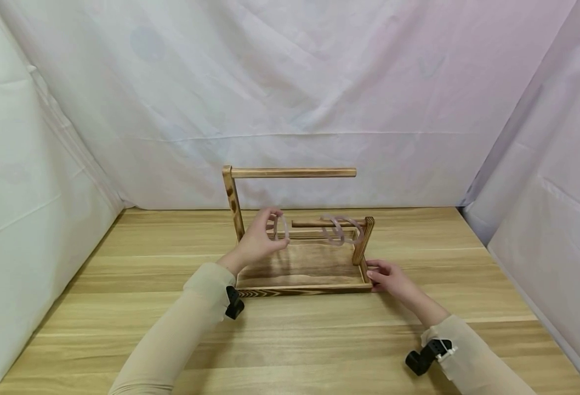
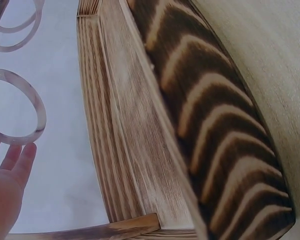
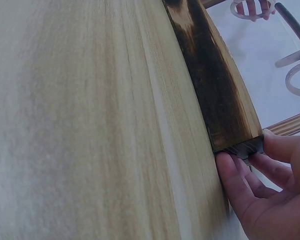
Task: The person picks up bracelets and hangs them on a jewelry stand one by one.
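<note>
Bangle [image 1: 281, 227] sits pinched in our left hand [image 1: 256, 242] at the free end of the lower rod [image 1: 319, 224]; our right hand [image 1: 387, 278] grips the rack's [image 1: 302, 285] front right corner on the desk [image 1: 122, 263].

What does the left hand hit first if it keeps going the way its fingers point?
Probably the free end of the lower rod: the left hand holds a translucent ring just short of it, pointing right. Depth alignment is unclear.
</note>
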A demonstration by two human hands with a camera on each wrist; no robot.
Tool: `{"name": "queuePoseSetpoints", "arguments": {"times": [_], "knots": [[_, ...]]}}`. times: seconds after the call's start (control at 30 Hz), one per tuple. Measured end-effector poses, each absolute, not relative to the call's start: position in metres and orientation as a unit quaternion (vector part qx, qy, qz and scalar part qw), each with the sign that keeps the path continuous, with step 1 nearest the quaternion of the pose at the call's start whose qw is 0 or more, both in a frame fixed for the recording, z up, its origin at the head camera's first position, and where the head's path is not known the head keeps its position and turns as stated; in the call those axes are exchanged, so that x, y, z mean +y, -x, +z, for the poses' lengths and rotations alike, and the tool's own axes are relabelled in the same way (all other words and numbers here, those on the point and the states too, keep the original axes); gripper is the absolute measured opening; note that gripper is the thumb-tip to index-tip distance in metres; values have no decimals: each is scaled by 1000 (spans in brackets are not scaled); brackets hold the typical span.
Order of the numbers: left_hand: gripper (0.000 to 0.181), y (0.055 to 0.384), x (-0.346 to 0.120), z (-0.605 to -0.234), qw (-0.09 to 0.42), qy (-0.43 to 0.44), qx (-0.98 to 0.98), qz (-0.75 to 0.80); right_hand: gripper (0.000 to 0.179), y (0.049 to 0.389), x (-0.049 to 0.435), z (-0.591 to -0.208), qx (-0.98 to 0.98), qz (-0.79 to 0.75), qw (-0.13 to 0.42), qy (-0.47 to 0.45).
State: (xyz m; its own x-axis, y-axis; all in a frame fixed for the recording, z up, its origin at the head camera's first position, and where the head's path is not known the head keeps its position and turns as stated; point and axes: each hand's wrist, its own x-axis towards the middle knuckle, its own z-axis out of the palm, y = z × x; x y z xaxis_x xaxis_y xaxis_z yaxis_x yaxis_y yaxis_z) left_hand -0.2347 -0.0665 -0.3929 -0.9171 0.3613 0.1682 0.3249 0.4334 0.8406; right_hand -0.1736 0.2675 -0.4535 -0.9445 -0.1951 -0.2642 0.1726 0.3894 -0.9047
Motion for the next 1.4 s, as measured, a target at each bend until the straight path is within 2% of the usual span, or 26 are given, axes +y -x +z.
{"name": "queuePoseSetpoints", "arguments": {"times": [0.6, 1.03, 1.4], "knots": [[57, 236, -62, -390, 4, -230, 834, 502, 48, 172, 268, -451, 816, -553, 168, 5], [56, 235, -51, -382, 22, -229, 826, 514, 48, 172, 269, -454, 813, -557, 167, 5], [55, 239, -46, -381, 4, -257, 822, 509, 48, 173, 267, -451, 817, -552, 167, 5]]}}
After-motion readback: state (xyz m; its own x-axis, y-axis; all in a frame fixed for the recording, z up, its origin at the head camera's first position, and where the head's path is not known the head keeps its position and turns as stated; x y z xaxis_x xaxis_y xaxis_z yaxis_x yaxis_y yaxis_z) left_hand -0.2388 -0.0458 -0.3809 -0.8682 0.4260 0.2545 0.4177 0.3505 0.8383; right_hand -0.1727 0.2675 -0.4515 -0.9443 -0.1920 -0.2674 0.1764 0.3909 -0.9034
